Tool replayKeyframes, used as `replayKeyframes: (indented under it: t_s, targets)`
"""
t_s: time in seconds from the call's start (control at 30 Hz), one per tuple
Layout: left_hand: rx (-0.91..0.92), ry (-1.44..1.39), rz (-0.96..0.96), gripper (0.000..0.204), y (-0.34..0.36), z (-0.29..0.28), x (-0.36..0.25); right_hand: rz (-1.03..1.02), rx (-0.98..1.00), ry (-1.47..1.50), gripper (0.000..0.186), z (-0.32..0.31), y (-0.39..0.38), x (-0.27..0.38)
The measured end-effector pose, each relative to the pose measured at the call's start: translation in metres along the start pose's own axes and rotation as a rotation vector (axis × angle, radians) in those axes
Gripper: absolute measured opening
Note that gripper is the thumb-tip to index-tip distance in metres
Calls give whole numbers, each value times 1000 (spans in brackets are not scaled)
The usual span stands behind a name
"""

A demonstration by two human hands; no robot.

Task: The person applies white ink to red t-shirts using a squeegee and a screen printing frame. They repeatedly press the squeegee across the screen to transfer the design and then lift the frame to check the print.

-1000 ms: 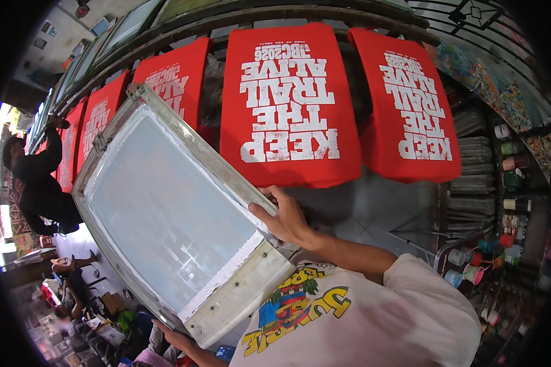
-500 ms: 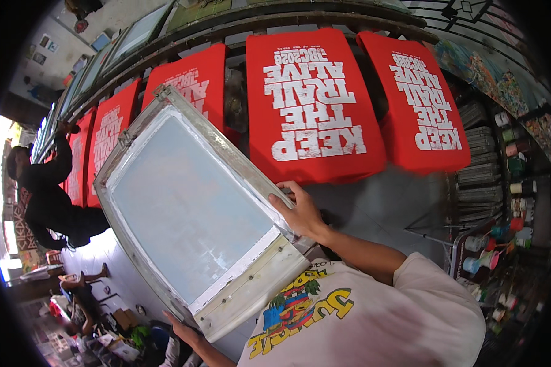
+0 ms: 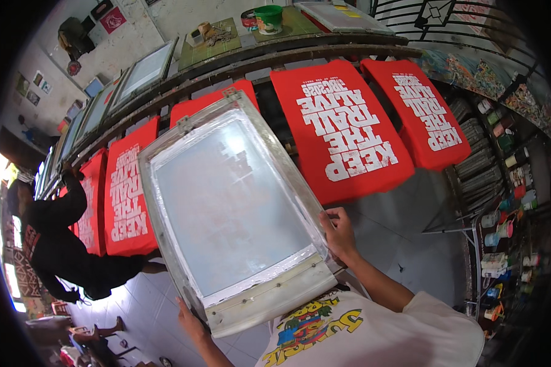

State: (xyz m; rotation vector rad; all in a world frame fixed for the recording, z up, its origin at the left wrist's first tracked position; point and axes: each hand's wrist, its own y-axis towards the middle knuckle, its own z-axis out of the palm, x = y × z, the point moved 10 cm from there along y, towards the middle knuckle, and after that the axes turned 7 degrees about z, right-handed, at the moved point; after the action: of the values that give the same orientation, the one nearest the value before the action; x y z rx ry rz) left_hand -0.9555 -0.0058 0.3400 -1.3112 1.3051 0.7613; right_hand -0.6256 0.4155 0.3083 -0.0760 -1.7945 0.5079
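I carry a metal-framed printing screen (image 3: pixel 229 202) with pale blue-grey mesh, tilted in front of my body. My right hand (image 3: pixel 338 232) grips its right side, thumb on the frame's face. My left hand (image 3: pixel 188 319) holds the lower left side, fingers partly hidden behind the frame. Beyond the screen, red shirts with white print (image 3: pixel 340 180) lie stretched in a row on boards, partly covered from my view by the screen.
A co-worker in black (image 3: pixel 61 244) bends at the left of the row. A long rail (image 3: pixel 300 51) backs the boards, with screens (image 3: pixel 142 70) and a green bucket (image 3: pixel 268 18) beyond. At right stand stacked grey frames (image 3: pixel 477 183) and a rack with paint containers (image 3: pixel 502 229).
My view has tilted upward, showing more of the back rail. The screen and both my hands have shifted rightward in view; the co-worker has moved lower and bends further.
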Motion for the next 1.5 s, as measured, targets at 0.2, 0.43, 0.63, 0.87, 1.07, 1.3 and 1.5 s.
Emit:
replayKeyframes:
  t_s: [0.2, 0.43, 0.63, 0.87, 1.07, 1.3, 1.5]
  targets:
    - [121, 110, 60, 72, 88, 41, -18, 31, -101, -32, 66, 15, 17, 8]
    - [190, 142, 76, 69, 179, 68, -18, 13, -148, -34, 72, 52, 54, 16]
    - [192, 76, 93, 63, 206, 96, -52, 88, -203, -4, 63, 72, 72, 22]
    - [177, 184, 99, 57, 256, 84, -47, 104, -289, -27, 54, 95, 74, 35]
    - [243, 107, 61, 59, 286, 88, -40, 44, -357, -70, 48, 104, 72, 34]
    - [255, 132, 83, 58, 285, 90, -56, 92, -422, -83, 47, 95, 51, 29]
    - [309, 65, 91, 56, 263, 114, -72, 151, -445, -32, 44, 65, 31, 43]
